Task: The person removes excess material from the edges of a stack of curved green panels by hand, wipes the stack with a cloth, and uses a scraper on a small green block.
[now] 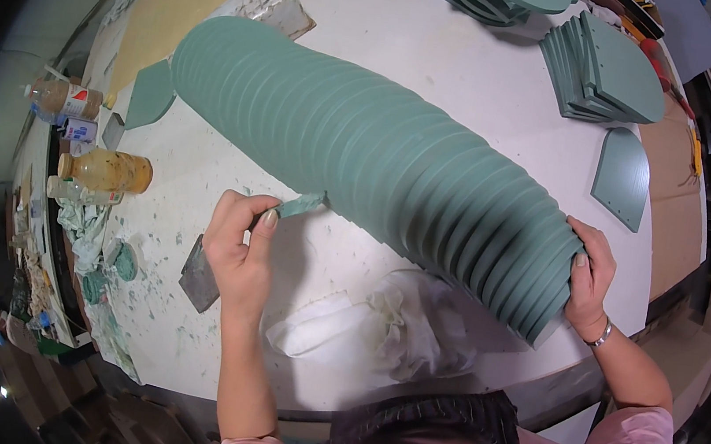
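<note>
Green, matte, a long leaning row of thin round-topped painted boards (381, 159) lay across the white paint-flecked round tabletop (448, 47), running from far left to near right. Right hand (589, 282) clasped the near end of the row, fingers wrapped over the edge of the last board, thumb on its face. Left hand (241, 252) sat just in front of the row's middle, pinching a small flat green-smeared scraper blade (300, 205) between thumb and fingers; blade tip touched the row's lower edge. A dark metal putty knife (199, 278) lay flat on the table just left of that hand. Crumpled white plastic sheet (378, 327) lay in front of the row, between the two arms. Beyond the row: two stacks of similar green panels (609, 71), and one single green panel (623, 177) right of it. Bottles (104, 171) stood well left of the row, off the table edge.
</note>
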`<action>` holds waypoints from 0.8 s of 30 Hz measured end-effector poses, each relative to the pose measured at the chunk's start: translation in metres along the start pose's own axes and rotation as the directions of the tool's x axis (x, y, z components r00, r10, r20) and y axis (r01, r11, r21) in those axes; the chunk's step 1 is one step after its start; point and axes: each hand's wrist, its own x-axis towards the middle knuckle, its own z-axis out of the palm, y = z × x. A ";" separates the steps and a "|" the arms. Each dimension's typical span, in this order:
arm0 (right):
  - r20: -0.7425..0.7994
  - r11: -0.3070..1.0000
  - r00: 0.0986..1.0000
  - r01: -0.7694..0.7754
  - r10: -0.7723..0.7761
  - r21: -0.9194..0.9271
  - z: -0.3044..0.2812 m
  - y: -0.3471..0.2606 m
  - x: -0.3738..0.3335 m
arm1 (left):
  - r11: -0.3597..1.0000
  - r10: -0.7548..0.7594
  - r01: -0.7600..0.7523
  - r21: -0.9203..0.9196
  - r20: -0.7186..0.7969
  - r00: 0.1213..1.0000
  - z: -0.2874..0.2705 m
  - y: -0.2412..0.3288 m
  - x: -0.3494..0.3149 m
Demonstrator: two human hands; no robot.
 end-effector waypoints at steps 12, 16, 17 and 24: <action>0.023 0.999 0.999 -0.034 0.034 0.005 0.000 -0.002 0.001 | 1.000 -0.017 0.018 0.017 -0.052 0.999 0.004 -0.010 -0.001; 0.017 1.000 1.000 -0.016 0.016 0.000 -0.001 -0.001 0.000 | 1.000 0.017 -0.018 -0.015 -0.054 0.998 0.005 -0.013 -0.002; 0.014 1.000 1.000 -0.021 0.021 0.002 -0.001 0.000 -0.001 | 1.000 -0.001 -0.001 -0.023 -0.078 0.997 0.005 -0.016 -0.001; 0.011 0.999 0.999 -0.034 0.034 0.010 0.000 0.000 -0.001 | 0.994 -0.019 0.010 -0.106 -0.085 0.996 0.000 -0.025 0.007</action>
